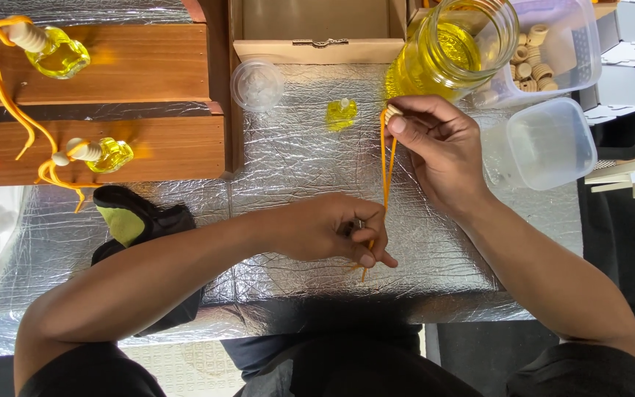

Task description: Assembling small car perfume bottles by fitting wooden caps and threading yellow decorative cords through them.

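Orange cord (385, 173) runs taut between the pinching fingers (367, 259) of the left hand (328, 229) and the right hand (439, 147), which grips a wooden cap (392, 112) above the foil-covered table (295, 162), near a small yellow bottle (341, 114) and a large jar of yellow liquid (446, 48).

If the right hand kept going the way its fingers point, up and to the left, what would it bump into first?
Probably the small yellow bottle standing on the foil just beyond the right hand, which pinches a wooden cap on an orange cord. Height is hard to judge from above.
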